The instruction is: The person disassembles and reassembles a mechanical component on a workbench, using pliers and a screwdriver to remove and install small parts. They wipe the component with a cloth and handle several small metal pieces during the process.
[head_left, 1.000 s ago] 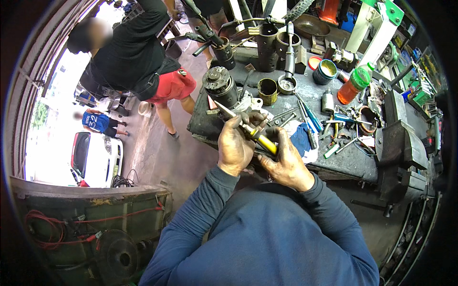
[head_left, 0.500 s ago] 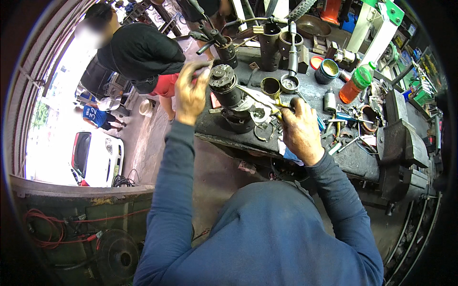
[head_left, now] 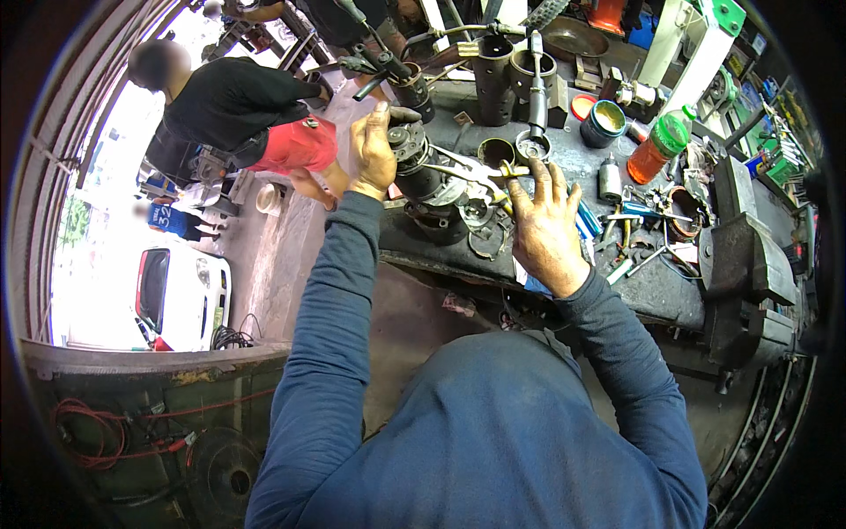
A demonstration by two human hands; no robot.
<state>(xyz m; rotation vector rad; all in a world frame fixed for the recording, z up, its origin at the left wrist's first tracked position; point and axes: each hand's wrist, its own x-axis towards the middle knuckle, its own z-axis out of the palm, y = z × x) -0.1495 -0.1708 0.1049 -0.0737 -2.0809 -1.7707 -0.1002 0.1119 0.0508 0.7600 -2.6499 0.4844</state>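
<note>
An upright dark cylindrical motor (head_left: 419, 181) with a round, bolted-looking top stands near the bench's front edge. My left hand (head_left: 374, 157) lies against its left side, fingers curving round the far side of the top. Pliers with yellow handles (head_left: 480, 176) lean from the motor toward my right hand (head_left: 548, 231). That hand is open, its fingers spread at the handle ends, no longer wrapped round them. Beside the pliers are a short dark cup-like cylinder (head_left: 496, 152) and a round metal ring part (head_left: 477, 212). A thin curved metal ring (head_left: 487, 242) lies closer to me.
On the bench (head_left: 573, 172) stand a green-capped bottle of red liquid (head_left: 652, 150), an open dark tub (head_left: 604, 123), a small grey bottle (head_left: 610, 181) and tall dark cylinders (head_left: 493, 79). Scattered tools and a bench vise (head_left: 749, 264) are at right. A person in black (head_left: 233, 101) stands at left.
My left hand has come in against the motor. My right fingers have loosened from the pliers' handles and spread. The person in black has shifted left and stands more upright.
</note>
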